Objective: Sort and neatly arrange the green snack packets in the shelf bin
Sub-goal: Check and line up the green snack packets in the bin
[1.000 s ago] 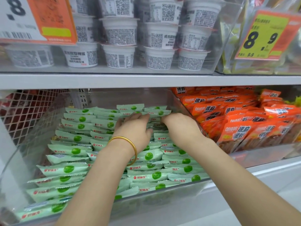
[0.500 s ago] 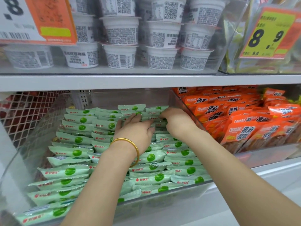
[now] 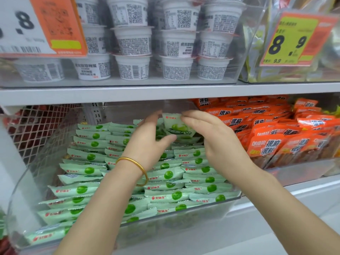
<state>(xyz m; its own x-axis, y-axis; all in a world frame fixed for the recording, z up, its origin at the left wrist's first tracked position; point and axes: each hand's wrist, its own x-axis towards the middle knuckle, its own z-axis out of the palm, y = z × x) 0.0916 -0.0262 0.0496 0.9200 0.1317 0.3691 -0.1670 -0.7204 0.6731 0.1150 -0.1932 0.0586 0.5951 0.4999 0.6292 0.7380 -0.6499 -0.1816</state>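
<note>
Left hand [image 3: 147,137]: reaches into the far part of the bin. It holds one raised packet, with the thumb under the packet's lower edge and the curled fingers at its upper left edge.
Bangle [image 3: 135,169]: a gold ring round the left wrist.
Right hand [image 3: 219,140]: just right of the raised packet, with nearly straight fingers whose tips lie on its top right corner. The thumb is hidden, so I cannot tell whether this hand pinches the packet or only touches it.
Raised packet [image 3: 175,127]: pale green and upright between the two hands, above the far rows, with its printed face towards the camera.
Green packets [image 3: 86,170]: these lie flat and overlapping in rows from the near wall of the bin to the far end. The left rows are tidy, and the ones under the hands are partly hidden.
Bin [image 3: 207,214]: clear plastic, on the lower shelf, with its near wall tilted down to the left.
Orange packets [image 3: 272,144]: stacked in the next bin, to the right.
White cups [image 3: 133,67]: stacked on the shelf above.
Price tags: an orange and white one at top left [image 3: 42,24] and a yellow and orange one at top right [image 3: 294,39].
Wire mesh [image 3: 36,129]: to the left, behind the bin wall.
</note>
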